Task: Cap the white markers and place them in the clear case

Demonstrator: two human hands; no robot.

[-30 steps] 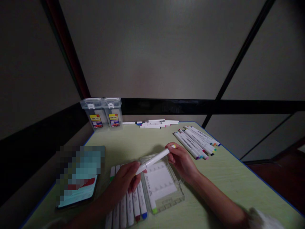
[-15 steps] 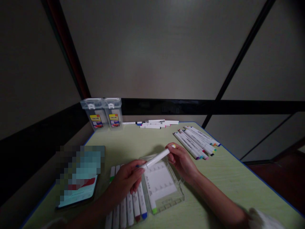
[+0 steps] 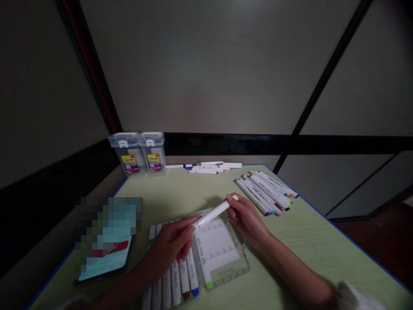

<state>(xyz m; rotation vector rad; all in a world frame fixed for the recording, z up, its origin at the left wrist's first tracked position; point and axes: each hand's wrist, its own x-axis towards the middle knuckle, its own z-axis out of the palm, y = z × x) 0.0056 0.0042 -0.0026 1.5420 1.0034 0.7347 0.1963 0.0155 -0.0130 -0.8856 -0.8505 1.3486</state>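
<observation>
A white marker (image 3: 214, 214) with a yellow end is held slantwise above a clear plastic case (image 3: 222, 254). My right hand (image 3: 245, 217) pinches its upper, yellow end. My left hand (image 3: 172, 244) grips its lower end with fingers closed. One marker with a green tip (image 3: 205, 272) lies inside the case along its left side. A row of several white markers (image 3: 180, 280) lies on the table left of the case, partly under my left hand.
Two closed clear marker boxes (image 3: 138, 151) stand at the back left. A loose pile of markers (image 3: 211, 167) lies at the back, another row of markers (image 3: 266, 193) at the right. A phone (image 3: 106, 262) rests at the left edge of the green table (image 3: 309, 241).
My left hand has slid slightly along the marker's lower end and closed over its tip. My right hand and the marker stay almost in place.
</observation>
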